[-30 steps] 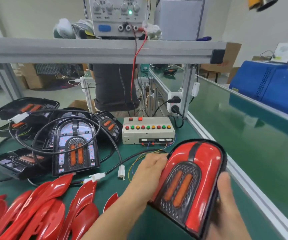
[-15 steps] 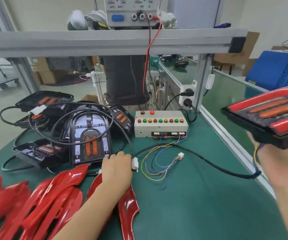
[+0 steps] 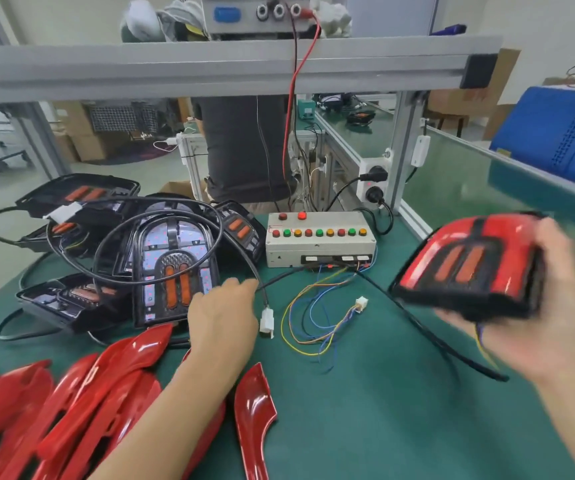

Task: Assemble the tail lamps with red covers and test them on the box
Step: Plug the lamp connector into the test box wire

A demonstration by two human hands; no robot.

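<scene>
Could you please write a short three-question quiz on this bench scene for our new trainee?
1. True or false: the right hand holds the covered tail lamp above the mat.
2. What does the left hand reach toward? A) the uncovered lamp B) the test box C) the wall socket
3. Fill in: the loose red covers lie at the near ____ of the bench.

Key: 1 true; 2 A; 3 left.

Two bare forearms in view, no sleeves visible up to the frame edge. Left hand: no glove, no ring, no watch or band at the wrist. Right hand: also ungloved, wrist bare, outline motion-blurred. Nails and finer marks too blurred to tell.
</scene>
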